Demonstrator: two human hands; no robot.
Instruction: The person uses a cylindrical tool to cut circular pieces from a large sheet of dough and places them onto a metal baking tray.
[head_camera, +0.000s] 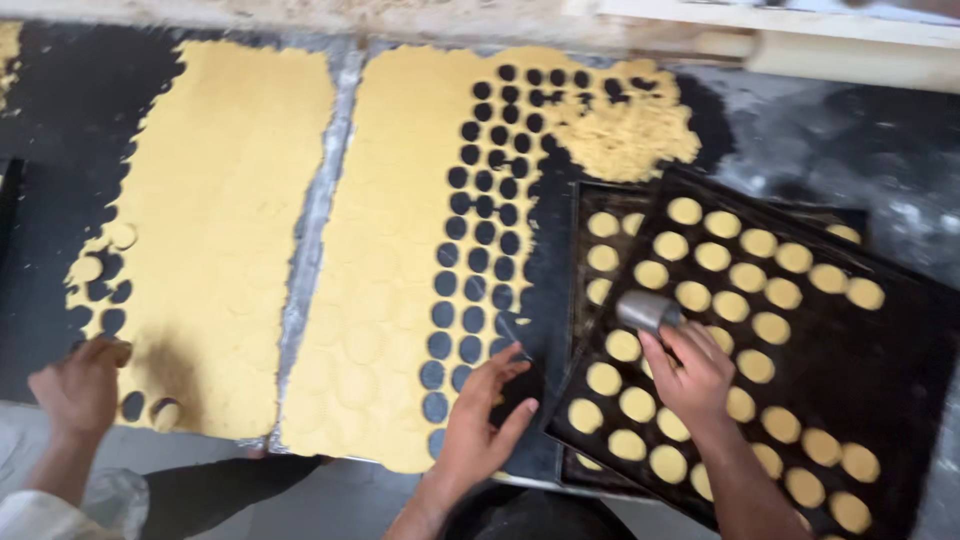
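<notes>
Head view looks down on your two hands at the near edge of a black baking tray (900, 330), which serves as the landmark. Your right hand (690, 375) is over the tray, fingers closed around a small round metal cutter (648, 310) that hovers above the dough rounds (712, 257) lying in rows on it. Your left hand (490, 420) rests just left of the tray, fingers spread and holding nothing, at the edge of the nearer dough sheet (390, 250). That sheet has columns of round holes along the side next to the tray, while the rest of it is only marked with circles and uncut. The tray looks mostly filled, with bare black space toward its far right, and a second tray (585, 250) beneath it also shows rounds. A heap of dough scraps (625, 135) sits beyond the tray. Far left of it, another person's hand (80, 385) works at a second dough sheet (235, 220), largely uncut.
</notes>
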